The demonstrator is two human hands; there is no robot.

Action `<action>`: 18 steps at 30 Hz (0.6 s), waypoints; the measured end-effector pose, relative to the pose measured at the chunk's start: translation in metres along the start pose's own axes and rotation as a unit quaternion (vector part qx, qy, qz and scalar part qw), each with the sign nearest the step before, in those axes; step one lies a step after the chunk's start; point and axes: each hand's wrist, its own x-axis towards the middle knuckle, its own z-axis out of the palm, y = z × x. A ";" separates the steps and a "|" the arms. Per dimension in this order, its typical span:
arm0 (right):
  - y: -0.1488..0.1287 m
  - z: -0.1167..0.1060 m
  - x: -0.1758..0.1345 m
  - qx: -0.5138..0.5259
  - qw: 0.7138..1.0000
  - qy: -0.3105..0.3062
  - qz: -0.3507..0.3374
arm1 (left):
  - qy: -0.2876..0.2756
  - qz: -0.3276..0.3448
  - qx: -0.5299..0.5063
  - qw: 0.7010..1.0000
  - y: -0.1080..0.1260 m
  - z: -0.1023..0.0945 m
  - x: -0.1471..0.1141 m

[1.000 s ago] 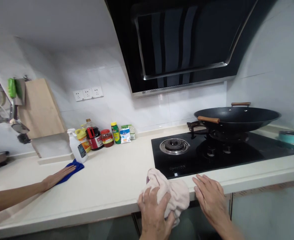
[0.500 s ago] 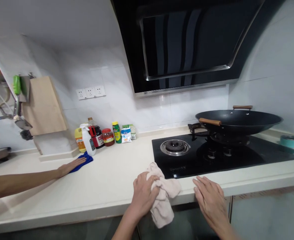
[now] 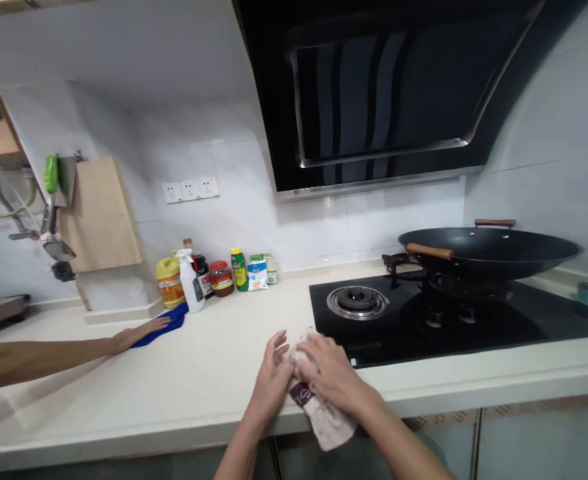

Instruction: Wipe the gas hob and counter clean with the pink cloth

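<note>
A pale pink cloth [image 3: 330,425] lies bunched at the counter's front edge, its lower end hanging over, and a dark printed patch shows on it. My right hand [image 3: 333,372] rests over the bunched top with its fingers curled round the fabric. Just left of the cloth is my left hand [image 3: 272,383], fingers apart and slightly bent, its thumb side against the fabric. Right behind both hands begins the black glass gas stove [image 3: 374,343].
A co-worker's hand [image 3: 137,333] presses a blue cloth [image 3: 177,319] on the counter at left. Beside it stand a white spray bottle [image 3: 191,283], a yellow jug [image 3: 170,283] and several condiments. A large wok [image 3: 489,253] sits on the right burner under the range hood [image 3: 374,177].
My right hand has moved left from the counter edge onto the pink cloth. My left hand has loosened from the cloth and sits at its left side. The cloth's printed patch now shows.
</note>
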 end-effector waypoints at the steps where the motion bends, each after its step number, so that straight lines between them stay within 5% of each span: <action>1: -0.005 0.008 0.000 -0.023 0.999 -0.022 -0.006 | 0.024 -0.008 0.010 1.000 -0.005 -0.007 0.001; 5: -0.009 0.017 -0.010 -0.064 0.997 -0.029 -0.019 | 0.073 -0.002 0.093 0.993 -0.021 -0.031 0.003; 11: 0.005 0.009 -0.039 -0.029 0.998 0.038 -0.052 | 0.025 0.035 0.189 0.981 -0.020 -0.032 -0.004; 15: 0.041 0.004 -0.063 -0.088 0.987 0.129 -0.045 | 0.016 0.055 0.250 0.966 -0.017 -0.026 -0.009; 18: 0.076 -0.010 -0.073 -0.158 0.971 0.175 0.035 | 0.008 0.077 0.281 0.957 -0.014 -0.023 -0.012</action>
